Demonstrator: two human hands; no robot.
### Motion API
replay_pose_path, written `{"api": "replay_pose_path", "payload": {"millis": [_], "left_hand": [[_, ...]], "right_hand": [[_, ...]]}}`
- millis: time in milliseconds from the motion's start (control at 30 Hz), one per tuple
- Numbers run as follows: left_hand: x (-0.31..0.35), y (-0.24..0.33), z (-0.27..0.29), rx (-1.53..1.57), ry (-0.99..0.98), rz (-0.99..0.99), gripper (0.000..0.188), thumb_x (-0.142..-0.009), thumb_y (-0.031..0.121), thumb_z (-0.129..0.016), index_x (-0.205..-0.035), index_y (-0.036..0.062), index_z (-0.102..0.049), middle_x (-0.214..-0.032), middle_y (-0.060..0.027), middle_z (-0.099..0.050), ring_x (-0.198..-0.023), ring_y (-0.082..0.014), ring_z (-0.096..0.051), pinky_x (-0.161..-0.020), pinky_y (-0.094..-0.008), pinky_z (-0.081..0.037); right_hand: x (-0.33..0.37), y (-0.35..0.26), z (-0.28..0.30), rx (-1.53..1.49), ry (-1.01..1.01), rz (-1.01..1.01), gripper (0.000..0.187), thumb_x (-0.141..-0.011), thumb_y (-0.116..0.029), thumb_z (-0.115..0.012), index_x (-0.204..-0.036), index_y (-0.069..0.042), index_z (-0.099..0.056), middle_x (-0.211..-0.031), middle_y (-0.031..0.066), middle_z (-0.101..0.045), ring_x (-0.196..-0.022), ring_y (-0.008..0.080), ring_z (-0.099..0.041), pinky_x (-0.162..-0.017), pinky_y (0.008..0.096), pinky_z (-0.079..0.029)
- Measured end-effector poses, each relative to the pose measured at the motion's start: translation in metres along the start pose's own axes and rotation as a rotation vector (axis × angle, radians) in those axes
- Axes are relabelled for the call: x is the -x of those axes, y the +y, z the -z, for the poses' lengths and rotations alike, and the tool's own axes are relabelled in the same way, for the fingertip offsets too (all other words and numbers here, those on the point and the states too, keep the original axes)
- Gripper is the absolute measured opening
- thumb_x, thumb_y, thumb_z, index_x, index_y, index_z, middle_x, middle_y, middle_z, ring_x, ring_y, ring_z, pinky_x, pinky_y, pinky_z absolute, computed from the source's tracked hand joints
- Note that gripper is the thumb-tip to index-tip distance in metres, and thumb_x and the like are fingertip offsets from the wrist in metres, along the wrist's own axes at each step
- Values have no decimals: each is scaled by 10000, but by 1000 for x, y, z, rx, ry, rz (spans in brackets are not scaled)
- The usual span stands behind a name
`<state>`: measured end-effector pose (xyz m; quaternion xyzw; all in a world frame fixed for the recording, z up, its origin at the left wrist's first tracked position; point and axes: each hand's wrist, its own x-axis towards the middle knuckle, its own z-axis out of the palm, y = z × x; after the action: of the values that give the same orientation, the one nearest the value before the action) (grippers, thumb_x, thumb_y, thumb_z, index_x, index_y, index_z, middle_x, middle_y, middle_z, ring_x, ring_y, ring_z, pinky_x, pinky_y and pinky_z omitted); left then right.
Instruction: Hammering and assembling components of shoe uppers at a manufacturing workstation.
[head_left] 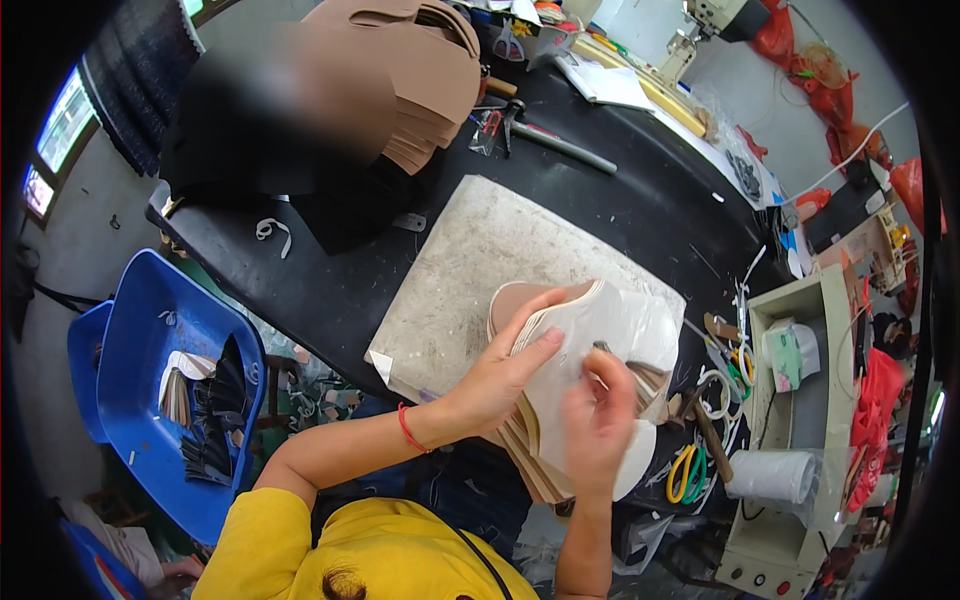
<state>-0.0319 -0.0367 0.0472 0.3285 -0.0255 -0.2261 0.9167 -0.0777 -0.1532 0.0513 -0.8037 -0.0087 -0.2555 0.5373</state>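
My left hand [510,368] is closed round a stack of shaped sheets [570,335], its thumb lying on the white top face. The sheets are white and tan, with rounded ends like insoles, and the stack is tilted over a pale worn board [490,235]. More tan layers [530,455] fan out below it toward my body. My right hand [600,410], partly blurred, is over the stack's right side with its fingers curled in. A small dark bit shows at its fingertips; what it is cannot be made out.
A pile of brown shaped sheets [425,75] stands at the far left of the black table [640,160]. Right of the board lie a hammer [712,440] and yellow-handled scissors [680,475]. A metal rod [565,147] lies beyond it. A blue tub [130,400] holds black and white pieces.
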Motion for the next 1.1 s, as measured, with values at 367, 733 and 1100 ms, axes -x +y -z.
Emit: {"api": "replay_pose_path", "payload": {"millis": [367,733,1100], "left_hand": [[8,63,2,-223,76,92,367,-900,208,-555,-1180,-21,-486,-1104,-126,-578,-988,-175,-585,-839,-289,-487],[-5,65,5,-259,70,167,369,-909,170,-524,-1198,-51,-465,-1090,-148,-585,-969,-193,-598,-849,-299,-486],[4,52,47,-821,160,71,353,-925,210,-499,-1187,-23,-470,-1037,-105,-565,-933,-129,-541,-831,-260,-437]], "right_hand": [[8,38,113,628,479,-184,173,-926,-162,-509,-890,7,-518,-721,95,-547,-647,151,-500,-618,302,-439],[149,111,327,1495,755,-625,274,-963,-302,-355,-948,-54,-471,-817,221,-621,-776,416,-599,-633,517,-440],[0,7,130,562,38,85,211,-767,40,-639,-970,-16,-617,-994,87,-602,-898,155,-569,-803,265,-456]]}}
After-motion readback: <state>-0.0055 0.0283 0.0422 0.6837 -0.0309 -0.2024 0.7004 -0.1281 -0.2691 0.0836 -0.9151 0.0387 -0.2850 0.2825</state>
